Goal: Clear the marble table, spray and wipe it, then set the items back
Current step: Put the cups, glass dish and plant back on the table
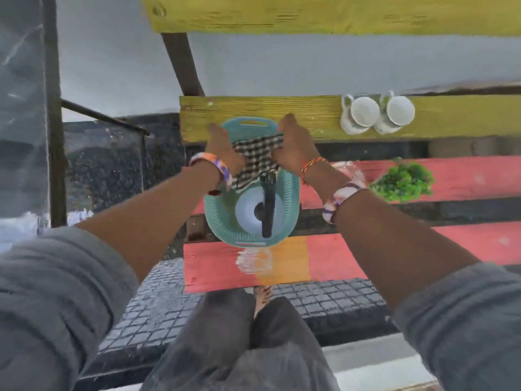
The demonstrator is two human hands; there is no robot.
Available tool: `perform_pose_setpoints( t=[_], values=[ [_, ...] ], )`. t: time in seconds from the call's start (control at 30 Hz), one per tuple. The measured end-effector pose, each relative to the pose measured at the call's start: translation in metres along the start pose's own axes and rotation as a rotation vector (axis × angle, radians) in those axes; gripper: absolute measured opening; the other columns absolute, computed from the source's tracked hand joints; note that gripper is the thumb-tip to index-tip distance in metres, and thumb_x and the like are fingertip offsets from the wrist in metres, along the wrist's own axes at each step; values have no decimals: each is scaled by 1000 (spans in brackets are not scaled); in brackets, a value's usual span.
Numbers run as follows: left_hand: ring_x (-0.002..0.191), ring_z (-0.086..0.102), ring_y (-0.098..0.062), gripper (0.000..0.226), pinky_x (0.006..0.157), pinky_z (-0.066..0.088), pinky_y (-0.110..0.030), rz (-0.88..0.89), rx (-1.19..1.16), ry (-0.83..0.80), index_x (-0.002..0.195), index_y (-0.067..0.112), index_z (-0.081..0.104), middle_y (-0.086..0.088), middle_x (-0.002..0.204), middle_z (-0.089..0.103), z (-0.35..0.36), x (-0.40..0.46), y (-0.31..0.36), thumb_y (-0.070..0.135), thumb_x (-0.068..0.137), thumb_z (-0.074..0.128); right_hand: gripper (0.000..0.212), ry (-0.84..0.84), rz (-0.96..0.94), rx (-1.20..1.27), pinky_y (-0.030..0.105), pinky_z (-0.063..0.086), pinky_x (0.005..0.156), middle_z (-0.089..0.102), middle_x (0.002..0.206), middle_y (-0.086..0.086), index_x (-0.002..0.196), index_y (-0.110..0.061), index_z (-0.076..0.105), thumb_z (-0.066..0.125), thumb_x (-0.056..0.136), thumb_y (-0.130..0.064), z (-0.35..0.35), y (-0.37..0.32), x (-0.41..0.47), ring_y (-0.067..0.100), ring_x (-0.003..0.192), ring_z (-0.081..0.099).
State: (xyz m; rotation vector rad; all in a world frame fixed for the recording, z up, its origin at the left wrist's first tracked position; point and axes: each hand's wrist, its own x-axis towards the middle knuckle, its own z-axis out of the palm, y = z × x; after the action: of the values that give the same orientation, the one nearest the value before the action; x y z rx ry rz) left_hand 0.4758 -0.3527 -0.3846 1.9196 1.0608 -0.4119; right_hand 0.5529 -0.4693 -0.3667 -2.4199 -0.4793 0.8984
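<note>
A black-and-white checked cloth (258, 156) is stretched between my left hand (222, 146) and my right hand (296, 143), each gripping one end. The cloth hangs over a teal plastic basket (290, 198) that rests on a bench of yellow and pink planks. Inside the basket stands a spray bottle (260, 211) with a pale body and a black trigger head, seen from above. At the far left edge the marble table (19, 108) shows as a dark streaked surface with a metal frame.
Two white cups on saucers (376, 114) stand on the yellow plank (451, 119) to the right. A small green plant (403, 180) sits on the pink plank (465, 176). Gaps lie between the planks. Cobbled paving (158, 306) and my legs are below.
</note>
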Motion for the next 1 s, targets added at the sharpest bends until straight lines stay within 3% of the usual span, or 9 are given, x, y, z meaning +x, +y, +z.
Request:
perform_pose_setpoints(
  t=[0.07,0.13,0.3,0.4,0.57,0.8,0.9,0.93,1.0],
  values=[
    [89,52,-27,20,64,47,-11,80,108,-108,111,7,44,-7,83,65,13,3,0,12,92,47,33,4,-7,-47,30,36,54,50,85,12,104,-8,32,48,80,9,7,-4,10,24,74,50],
    [107,53,-30,26,88,45,-26,79,207,-199,119,3,46,-13,108,62,13,4,3,9,96,36,38,2,-12,-120,31,37,60,49,78,9,114,-3,34,45,81,12,8,-11,17,27,76,52],
    [67,43,-20,32,74,36,-29,70,522,-284,60,17,39,1,63,37,-3,18,2,20,90,51,52,-71,27,-360,37,43,72,57,111,23,132,4,30,46,83,13,-2,-30,16,40,103,58],
    [69,47,-22,25,72,41,-30,145,560,-302,63,19,46,1,64,45,-20,18,33,25,86,53,27,-67,42,-438,35,43,72,60,110,21,109,1,54,50,83,3,-19,-37,12,40,104,58],
    [106,59,-31,1,84,45,-35,451,529,-224,87,19,50,-17,118,64,-28,0,111,18,88,51,21,92,74,-244,45,57,78,70,91,21,92,-4,65,48,80,-8,-62,-20,6,38,88,68],
    [73,45,-23,22,57,35,-27,599,649,-315,75,12,50,-1,68,45,28,-28,186,28,90,47,35,424,134,-179,33,47,75,68,93,13,90,-7,69,51,89,-37,-147,41,-22,32,93,63],
    [66,63,-24,28,67,56,-33,580,917,-336,72,15,67,-4,72,65,77,11,193,40,76,55,69,78,296,-325,33,38,78,62,88,11,118,-6,58,37,87,-64,-167,72,-25,34,99,59],
    [66,63,-23,27,68,57,-34,566,984,-339,70,21,67,-4,73,67,105,49,188,45,71,57,70,-70,341,-379,38,35,91,61,110,11,129,-12,51,35,87,-66,-172,83,-25,36,117,50],
    [66,59,-21,24,67,52,-31,516,965,-322,73,26,64,-3,80,67,130,84,189,48,64,60,67,-270,336,-592,58,9,111,18,156,5,144,-34,26,36,86,-67,-181,109,-24,39,144,5]
  ],
)
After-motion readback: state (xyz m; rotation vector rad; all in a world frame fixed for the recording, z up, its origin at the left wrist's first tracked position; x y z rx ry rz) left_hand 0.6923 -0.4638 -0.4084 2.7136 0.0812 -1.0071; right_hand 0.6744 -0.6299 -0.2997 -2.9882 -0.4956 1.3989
